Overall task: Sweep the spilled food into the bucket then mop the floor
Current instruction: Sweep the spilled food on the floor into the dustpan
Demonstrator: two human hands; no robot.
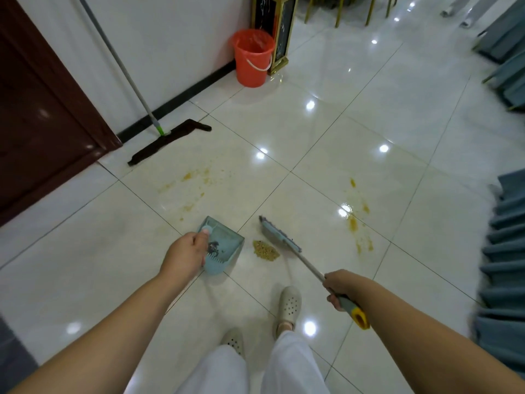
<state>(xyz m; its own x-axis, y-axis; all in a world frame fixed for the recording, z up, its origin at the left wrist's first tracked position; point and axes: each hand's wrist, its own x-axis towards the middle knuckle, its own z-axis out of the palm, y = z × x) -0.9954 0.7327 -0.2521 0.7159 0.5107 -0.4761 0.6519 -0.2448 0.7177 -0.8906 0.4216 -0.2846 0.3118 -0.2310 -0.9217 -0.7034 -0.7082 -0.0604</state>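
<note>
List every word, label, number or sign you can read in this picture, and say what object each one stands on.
No text here can be read.
Chalkboard stand beside the orange bucket: white chalk marks, too blurred to read.
Dustpan, broom, mop: no label visible.

Both forearms are showing bare, with no sleeve reaching into view. The left hand [186,255] and right hand [342,285] are wearing no gloves, rings or watch. The legs are wearing loose white trousers [255,368], plain, with no visible pattern or markings. The feet are wearing cream clog-style shoes, each with a rounded toe and rows of small round holes across the upper. The right shoe [288,307] is showing in full, ahead of the trousers; the left shoe [233,341] is showing only its toe, just beyond the trouser hem.
</note>
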